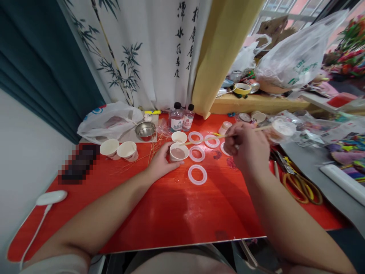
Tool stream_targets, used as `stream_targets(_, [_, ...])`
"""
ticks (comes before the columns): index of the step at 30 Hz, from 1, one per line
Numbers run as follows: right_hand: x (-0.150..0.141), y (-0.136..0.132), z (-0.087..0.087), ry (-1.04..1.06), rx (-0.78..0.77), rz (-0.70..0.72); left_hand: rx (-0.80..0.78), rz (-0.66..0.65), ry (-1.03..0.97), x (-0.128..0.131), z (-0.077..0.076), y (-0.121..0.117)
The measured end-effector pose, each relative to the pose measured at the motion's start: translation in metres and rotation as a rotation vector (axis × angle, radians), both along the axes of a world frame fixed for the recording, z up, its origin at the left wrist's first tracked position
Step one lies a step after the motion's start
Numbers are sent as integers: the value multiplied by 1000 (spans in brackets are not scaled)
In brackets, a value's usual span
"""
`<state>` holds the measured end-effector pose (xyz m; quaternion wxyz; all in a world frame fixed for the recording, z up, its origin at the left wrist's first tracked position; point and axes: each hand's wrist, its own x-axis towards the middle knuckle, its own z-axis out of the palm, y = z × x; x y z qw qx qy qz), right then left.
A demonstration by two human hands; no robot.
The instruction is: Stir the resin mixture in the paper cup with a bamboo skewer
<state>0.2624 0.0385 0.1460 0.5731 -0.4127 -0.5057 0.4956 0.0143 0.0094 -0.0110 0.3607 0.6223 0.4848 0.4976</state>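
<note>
My left hand [161,163] grips a white paper cup [179,153] holding pinkish-brown liquid, and the cup rests on the red tabletop [176,205]. My right hand [246,147] pinches a long wooden stick [207,139], whose far end reaches toward the cup's rim. Beneath the stick lie several white ring-shaped moulds, the nearest [197,174] in front of the cup. Another ring [197,153] sits just right of the cup. A second small paper cup [179,137] stands behind the held one.
Two labelled plastic bottles [176,118] and a steel bowl [145,131] stand at the table's back edge. Two paper cups [118,149] stand at the left, with thin orange fibres [155,152] nearby. Yellow-handled scissors [302,187] and plastic-wrapped clutter [296,129] lie to the right.
</note>
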Motion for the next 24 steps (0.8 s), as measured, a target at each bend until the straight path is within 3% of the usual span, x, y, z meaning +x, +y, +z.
stream_targets(4, [0, -13, -36, -320, 121, 183, 18, -48, 65, -1, 1, 0])
stream_targets(8, [4, -20, -54, -460, 176, 276, 37, -70, 133, -1, 1, -2])
stream_targets(15, [10, -22, -63, -454, 171, 235, -2, -99, 135, -1, 1, -1])
stream_targets(24, [10, -27, -61, -422, 144, 225, -7, -123, 173, 1, 6, -2])
